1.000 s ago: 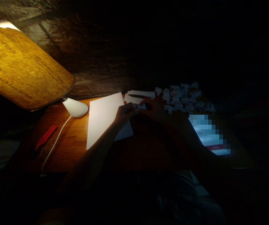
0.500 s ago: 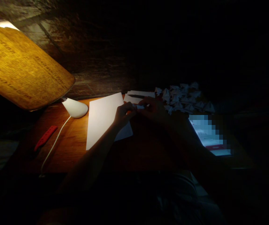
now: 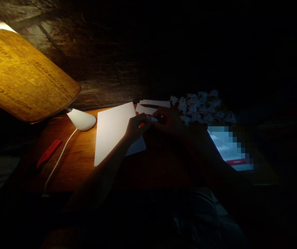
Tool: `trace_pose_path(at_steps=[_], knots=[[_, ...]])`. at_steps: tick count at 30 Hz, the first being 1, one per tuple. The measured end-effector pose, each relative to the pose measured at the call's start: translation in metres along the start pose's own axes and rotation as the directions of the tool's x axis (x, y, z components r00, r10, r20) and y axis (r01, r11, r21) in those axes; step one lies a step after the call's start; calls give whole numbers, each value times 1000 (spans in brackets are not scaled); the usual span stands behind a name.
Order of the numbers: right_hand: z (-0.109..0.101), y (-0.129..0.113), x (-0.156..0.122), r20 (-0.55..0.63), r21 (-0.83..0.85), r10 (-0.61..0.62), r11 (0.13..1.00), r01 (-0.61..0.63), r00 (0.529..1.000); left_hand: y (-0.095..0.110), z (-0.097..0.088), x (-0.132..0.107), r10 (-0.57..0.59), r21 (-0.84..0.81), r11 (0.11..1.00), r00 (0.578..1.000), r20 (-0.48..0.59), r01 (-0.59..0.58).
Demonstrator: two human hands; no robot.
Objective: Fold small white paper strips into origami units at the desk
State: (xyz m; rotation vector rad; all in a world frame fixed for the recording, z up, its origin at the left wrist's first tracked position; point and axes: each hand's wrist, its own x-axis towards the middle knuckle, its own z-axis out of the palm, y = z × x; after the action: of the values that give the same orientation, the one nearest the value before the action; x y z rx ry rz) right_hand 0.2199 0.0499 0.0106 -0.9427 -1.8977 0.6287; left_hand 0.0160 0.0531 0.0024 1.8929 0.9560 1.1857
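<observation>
Both hands meet over the middle of the table, pinching a small piece of folded white paper between them. My left hand grips its left end with the fingers closed. On the right end, my right hand is closed too, mostly in shadow. Much of the paper is covered by the fingers, so its exact shape cannot be made out. Under and beside the left forearm lies a stack of white paper sheets. Smaller white paper pieces with a dark, thin object on them lie just behind the hands.
A lamp with a yellow printed shade and white base stands at the left, its white cord trailing forward. Near it is a red strap. Several folded paper shapes sit at the back right, behind a lit screen.
The paper between my fingers sits at a slightly different angle, and the right fingers have shifted a little. The whole view has drifted slightly; both hands keep their hold.
</observation>
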Motion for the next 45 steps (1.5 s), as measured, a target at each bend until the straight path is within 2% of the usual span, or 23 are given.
trace_pose_path(at_steps=[3,6,13,19,23,28,33,40,45], knots=[[-2,-2,1,-29,16,-51,999,52,998,3,0,-1,-57,-32,998,998,-6,56],[-2,-2,0,-1,12,-68,998,68,998,3,2,-1,-105,-113,988,994,2,105],[-3,1,0,8,97,-84,992,83,996,3,2,1,-125,-208,971,992,-16,119],[-6,4,2,129,121,-86,990,70,988,6,2,-1,-144,-245,957,988,55,153],[-8,5,2,172,112,-97,991,79,980,3,2,-3,-201,-212,954,977,72,212],[-11,1,0,215,121,-112,989,87,970,5,4,-2,-201,-213,953,976,85,215],[-11,0,-1,213,127,-124,987,98,969,3,4,-2,-201,-209,955,977,67,211],[-1,0,0,141,-7,-96,995,98,985,4,7,-3,-189,-204,960,981,37,192],[3,-1,-2,82,129,13,991,-23,997,3,5,-1,-198,-272,944,980,-19,186]])
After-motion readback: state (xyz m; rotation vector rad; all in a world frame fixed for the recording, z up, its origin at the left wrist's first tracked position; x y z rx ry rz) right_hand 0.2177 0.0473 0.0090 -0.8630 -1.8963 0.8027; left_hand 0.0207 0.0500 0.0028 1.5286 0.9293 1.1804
